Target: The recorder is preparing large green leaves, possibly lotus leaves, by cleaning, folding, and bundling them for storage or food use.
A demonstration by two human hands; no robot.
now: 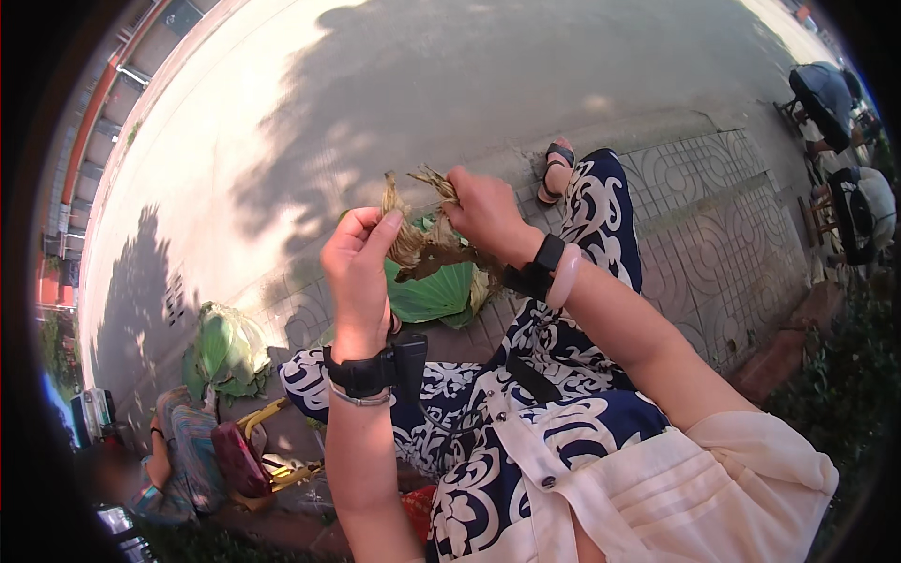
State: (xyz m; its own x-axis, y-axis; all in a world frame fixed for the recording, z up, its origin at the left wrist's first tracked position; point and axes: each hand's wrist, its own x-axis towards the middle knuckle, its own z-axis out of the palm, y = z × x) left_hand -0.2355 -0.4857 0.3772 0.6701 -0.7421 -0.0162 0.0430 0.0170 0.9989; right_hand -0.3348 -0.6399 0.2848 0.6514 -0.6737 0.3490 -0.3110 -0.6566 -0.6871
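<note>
Both my hands are raised over my lap with a crumpled, dry brown leaf [422, 249] between them. My left hand [358, 258] pinches one upright edge of it between thumb and fingers. My right hand [490, 214] is closed on another curled edge, from which a frayed tip sticks up. Just beneath and partly hidden by the dry leaf lies a broad green leaf [434, 293] with radiating veins, like a lotus leaf. Its right border looks brown and withered.
More big green leaves [225, 347] are heaped at left on the pavement. Beside them a person in striped clothes [188, 450] sits near a dark red bag [242, 458]. Two people [859, 211] sit at far right. Patterned paving [694, 216] meets a shaded road [469, 84].
</note>
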